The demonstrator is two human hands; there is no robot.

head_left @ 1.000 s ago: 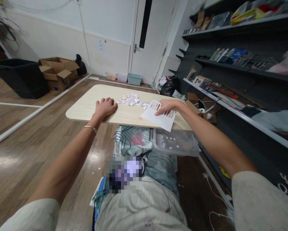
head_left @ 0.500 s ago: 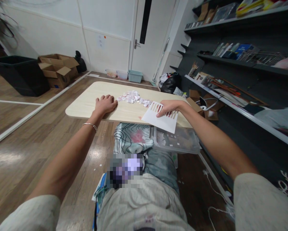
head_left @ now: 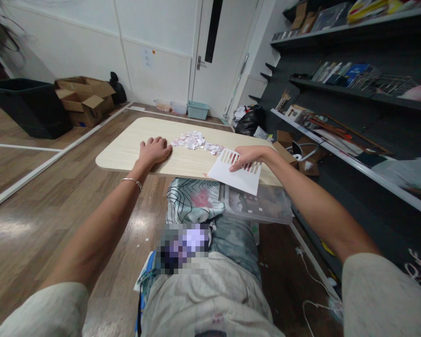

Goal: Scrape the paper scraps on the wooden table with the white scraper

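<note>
My left hand lies flat on the light wooden table, fingers together and stretched, holding nothing. My right hand rests with its fingers pressing on a white sheet of paper that has a row of narrow slots cut in it. The sheet overhangs the table's near edge. A heap of small pink and white paper pieces lies on the table between and beyond my hands.
A clear plastic bin with paper scraps sits under the table's right side, beside patterned cloth. Dark shelves with clutter line the right wall. Cardboard boxes and a black bin stand far left. A white door is behind.
Almost nothing has moved. The slotted sheet and my right hand have shifted very slightly; my left hand stays flat on the table. The view has tilted a little.
</note>
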